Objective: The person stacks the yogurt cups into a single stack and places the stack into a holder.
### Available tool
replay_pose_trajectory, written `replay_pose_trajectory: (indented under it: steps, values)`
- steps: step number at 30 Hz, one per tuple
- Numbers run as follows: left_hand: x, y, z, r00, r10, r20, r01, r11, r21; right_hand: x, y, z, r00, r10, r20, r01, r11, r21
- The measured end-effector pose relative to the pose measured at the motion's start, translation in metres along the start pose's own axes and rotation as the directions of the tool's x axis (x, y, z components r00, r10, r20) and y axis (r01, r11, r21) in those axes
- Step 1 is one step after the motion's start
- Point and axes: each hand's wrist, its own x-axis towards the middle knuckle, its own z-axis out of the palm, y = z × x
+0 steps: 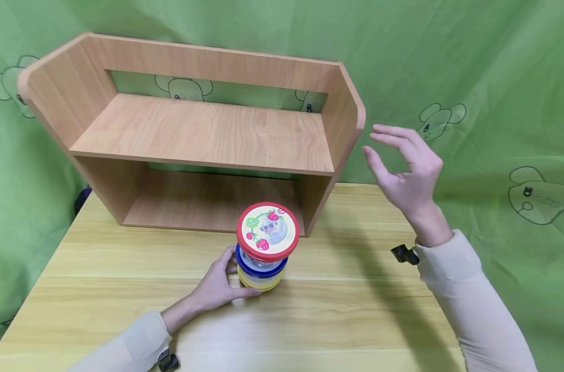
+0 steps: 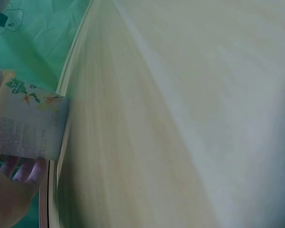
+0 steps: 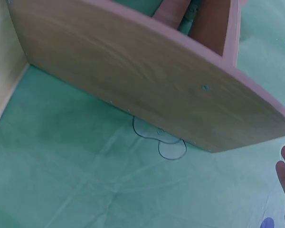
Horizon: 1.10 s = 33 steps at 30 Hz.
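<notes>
Three round tubs stand in a stack on the table in the head view: a red-lidded tub (image 1: 269,231) with strawberries printed on top, a blue-lidded tub (image 1: 263,267) under it, and a yellow-lidded tub (image 1: 267,284) at the bottom. My left hand (image 1: 214,285) grips the yellow-lidded tub from the left, thumb at the front and fingers behind. Flowers and small print show on its side in the left wrist view, above the fingers (image 2: 31,170). Raised beside the shelf's right end, my right hand (image 1: 409,168) holds nothing, thumb and fingers apart.
A two-tier wooden shelf (image 1: 203,129) stands at the back of the table (image 1: 338,310), directly behind the tubs. Its right side panel (image 3: 133,71) fills much of the right wrist view. A green curtain (image 1: 486,67) with cartoon outlines hangs behind.
</notes>
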Motion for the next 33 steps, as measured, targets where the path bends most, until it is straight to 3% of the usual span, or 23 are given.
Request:
replay_pose_trajectory:
  steps: [6, 15, 23, 33]
  values:
    - [0.000, 0.000, 0.000, 1.000, 0.012, 0.005, -0.012, 1.000, -0.007, 0.016, -0.001, 0.000, 0.999, 0.002, -0.034, -0.003, 1.000, -0.023]
    - [-0.001, 0.000, 0.000, 1.000, 0.010, -0.004, -0.010, 1.000, -0.003, 0.035, -0.006, 0.006, 1.000, -0.013, 0.003, 0.013, 0.999, -0.031]
    - [-0.001, 0.000, 0.000, 1.000, -0.013, -0.003, 0.013, 1.000, -0.009, 0.040, -0.006, 0.015, 0.997, -0.039, 0.065, 0.041, 0.999, -0.020]
    - [0.000, 0.000, 0.000, 1.000, 0.010, 0.004, -0.010, 1.000, -0.010, 0.034, 0.003, 0.018, 0.989, -0.050, 0.138, 0.056, 0.998, -0.037]
